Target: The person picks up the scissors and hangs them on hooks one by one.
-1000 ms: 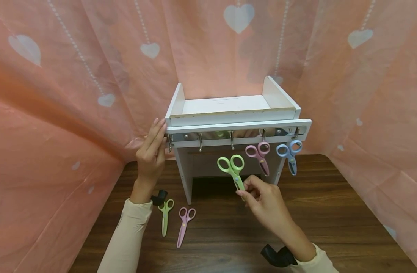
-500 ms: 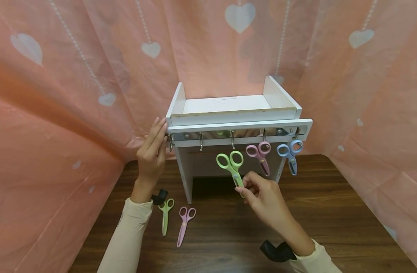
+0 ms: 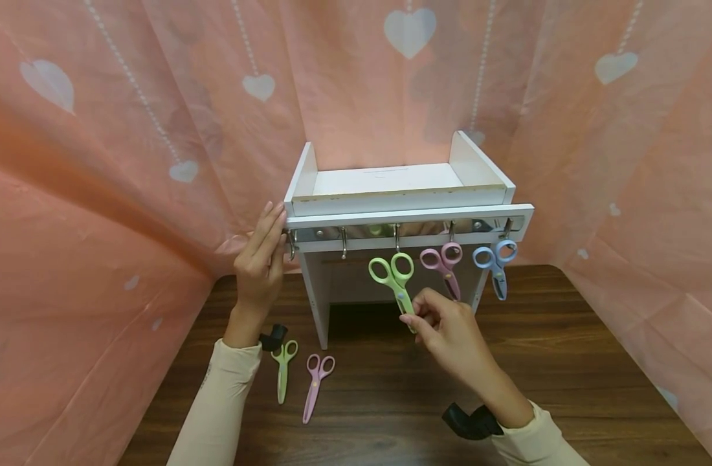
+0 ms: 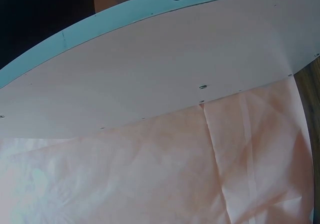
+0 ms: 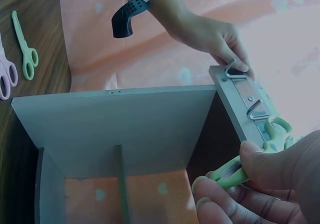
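My right hand [image 3: 452, 336] pinches green scissors [image 3: 399, 285] by the blade end, between thumb and fingers. Their handle loops point up, right at the tip of the middle hook [image 3: 397, 236] in the head view. Pink scissors [image 3: 442, 265] and blue scissors [image 3: 496, 262] hang from the two hooks further right. At the left end of the white hook rail [image 3: 356, 220], my left hand [image 3: 258, 265] rests with fingers extended; the right wrist view also shows this left hand [image 5: 215, 42] at the rail end. The left wrist view shows the shelf's side panel [image 4: 150, 74], no hand.
A white shelf unit [image 3: 391, 206] carries the rail and stands on the wooden table [image 3: 379, 414]. Another pair of green scissors [image 3: 283, 375] and of pink scissors [image 3: 314, 388] lie at front left. A pink curtain [image 3: 356, 84] with hearts surrounds the table.
My right hand has raised the green scissors slightly and moved them a little left, bringing the loops up to the middle hook. My left hand stays at the rail's end.
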A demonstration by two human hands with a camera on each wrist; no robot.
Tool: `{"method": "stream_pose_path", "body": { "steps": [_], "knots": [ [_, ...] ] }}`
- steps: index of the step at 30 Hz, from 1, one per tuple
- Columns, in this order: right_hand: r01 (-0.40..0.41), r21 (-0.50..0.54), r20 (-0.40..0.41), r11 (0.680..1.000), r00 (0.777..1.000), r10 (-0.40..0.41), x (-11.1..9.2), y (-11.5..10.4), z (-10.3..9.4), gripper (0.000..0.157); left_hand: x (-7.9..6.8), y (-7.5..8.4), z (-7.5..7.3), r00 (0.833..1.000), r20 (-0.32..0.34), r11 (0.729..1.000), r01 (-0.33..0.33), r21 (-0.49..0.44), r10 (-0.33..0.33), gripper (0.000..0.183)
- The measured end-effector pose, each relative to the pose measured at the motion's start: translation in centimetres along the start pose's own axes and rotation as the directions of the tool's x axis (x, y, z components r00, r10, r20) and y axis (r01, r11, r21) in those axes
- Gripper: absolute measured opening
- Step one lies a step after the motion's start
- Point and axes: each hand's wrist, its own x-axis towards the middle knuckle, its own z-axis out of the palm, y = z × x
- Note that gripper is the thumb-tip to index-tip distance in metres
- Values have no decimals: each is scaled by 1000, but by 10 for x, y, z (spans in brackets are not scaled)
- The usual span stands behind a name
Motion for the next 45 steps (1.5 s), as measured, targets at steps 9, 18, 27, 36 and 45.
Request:
{"method": "stream_pose_path", "body": {
  "steps": [9, 18, 27, 36, 45],
  "knots": [
    [-12, -6, 7, 1000, 1000, 12, 3, 0, 0, 20, -1, -1, 1, 1000, -1, 1000, -6, -2, 6, 47],
    [-15, -8, 12, 1000, 1000, 15, 7, 0, 0, 20, 1, -1, 1, 1000, 1, 1000, -11, -7, 11, 44],
    [-47, 5, 13, 999, 999, 47, 7, 4, 2, 20, 0, -1, 1, 1000, 6, 1000, -6, 1, 6, 42],
    [-45, 7, 18, 999, 999, 45, 9, 6, 5, 21, -1, -2, 1, 1000, 10, 1000, -9, 1, 9, 42],
    [-46, -4, 16, 999, 999, 46, 10, 9, 5, 22, -1, -1, 1, 1000, -5, 1000, -1, -27, 1, 46]
  ]
}}
